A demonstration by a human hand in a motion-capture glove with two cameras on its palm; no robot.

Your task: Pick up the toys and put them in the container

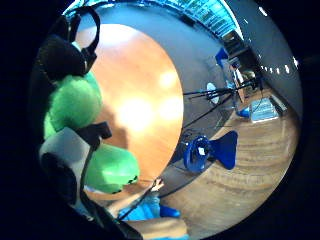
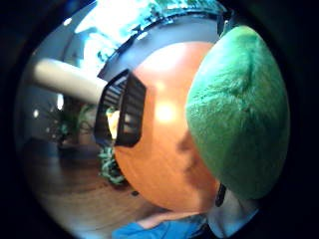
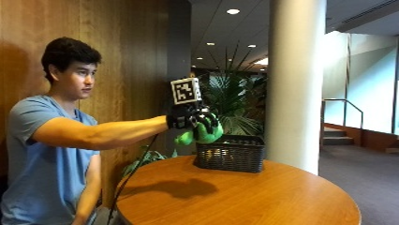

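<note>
Your gloved right hand point(image 3: 190, 119) is clamped round a green plush toy point(image 3: 203, 133), held in the air just beside the black basket point(image 3: 231, 153) on the bench point(image 3: 249, 197).

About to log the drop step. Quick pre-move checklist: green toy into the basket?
1. Right hand grips the green plush toy: ok.
2. Toy lifted off the round wooden table: ok.
3. Black basket upright on the table: ok.
4. Toy directly over the basket opening: not ok, it hangs near the basket's left edge in the outside view.
5. Room inside the basket: cannot tell; something yellow shows through the slats in the thumb side view.
</note>
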